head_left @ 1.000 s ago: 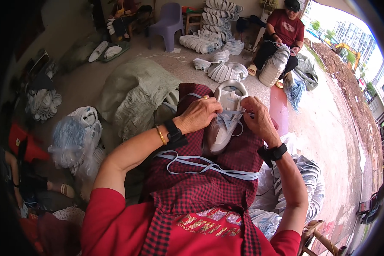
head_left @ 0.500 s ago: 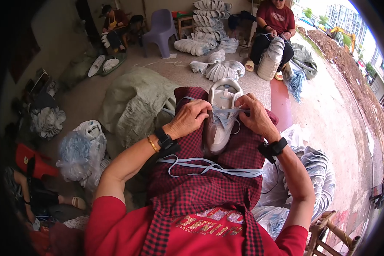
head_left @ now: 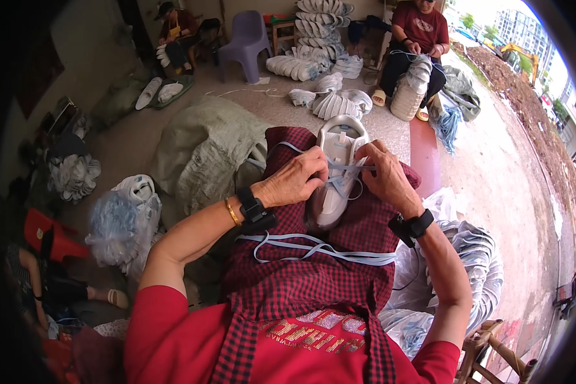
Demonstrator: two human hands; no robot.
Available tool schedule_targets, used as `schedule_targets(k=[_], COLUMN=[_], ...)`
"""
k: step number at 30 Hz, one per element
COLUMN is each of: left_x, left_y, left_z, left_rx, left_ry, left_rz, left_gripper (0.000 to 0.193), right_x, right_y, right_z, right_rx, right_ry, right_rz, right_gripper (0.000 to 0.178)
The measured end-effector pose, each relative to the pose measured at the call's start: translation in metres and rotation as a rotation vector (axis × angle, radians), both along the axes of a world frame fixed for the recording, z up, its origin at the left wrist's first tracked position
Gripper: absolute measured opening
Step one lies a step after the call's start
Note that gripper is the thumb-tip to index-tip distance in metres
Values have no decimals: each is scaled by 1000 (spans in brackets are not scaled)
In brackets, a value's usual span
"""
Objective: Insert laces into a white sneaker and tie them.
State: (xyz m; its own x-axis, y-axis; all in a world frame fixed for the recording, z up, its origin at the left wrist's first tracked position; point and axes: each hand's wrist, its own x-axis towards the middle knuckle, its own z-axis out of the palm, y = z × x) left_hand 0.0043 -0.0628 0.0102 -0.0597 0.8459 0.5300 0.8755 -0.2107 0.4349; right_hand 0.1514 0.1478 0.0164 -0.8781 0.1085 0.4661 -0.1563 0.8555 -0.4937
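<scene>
A white and grey sneaker [head_left: 330, 208] stands between my knees, its toe toward me and its heel opening away. A pale blue shoelace [head_left: 347, 168] runs across its upper part. My left hand [head_left: 294, 176] is at the shoe's left edge, thumb and fingers pinched on the lace. On the other side my right hand [head_left: 389, 176] pinches the lace too, fingertips close to the collar. Below the fingers a loop of lace hangs over the shoe's right side. More loose pale blue laces [head_left: 317, 247] lie across my checked apron [head_left: 301, 278].
A grey-green sack [head_left: 201, 150] stands left of my knees, beside a plastic bag of shoes [head_left: 123, 221]. Bagged shoe uppers [head_left: 470, 265] are piled at my right, near a bamboo stool [head_left: 493, 352]. Ahead are a purple chair [head_left: 243, 41], stacked shoe parts and a seated co-worker [head_left: 419, 32].
My left hand has moved right and slightly in over the shoe with its fingers on the lace. My right hand stays near the same place, still pinching. The view has shifted slightly.
</scene>
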Motion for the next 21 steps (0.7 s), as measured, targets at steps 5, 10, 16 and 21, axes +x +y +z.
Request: schedule_targets(k=[5,10,16,21], left_x=[-13,-25,-23,8], left_y=[-17,-2,3,4], left_z=[7,-1,-2,-11], left_rx=[-69,14,5,132], left_ry=[-46,353,500,399], left_rz=[166,-5,-21,-56], left_gripper=[20,19,13,16], right_x=[2,-1,0,5], right_y=[2,4,-2,-2], right_z=[-2,-2,-2,0], right_rx=[-54,-50,-51,58], right_ry=[-22,-16,3,17], right_rz=[15,-24,36,3], right_gripper=[32,31,31,30])
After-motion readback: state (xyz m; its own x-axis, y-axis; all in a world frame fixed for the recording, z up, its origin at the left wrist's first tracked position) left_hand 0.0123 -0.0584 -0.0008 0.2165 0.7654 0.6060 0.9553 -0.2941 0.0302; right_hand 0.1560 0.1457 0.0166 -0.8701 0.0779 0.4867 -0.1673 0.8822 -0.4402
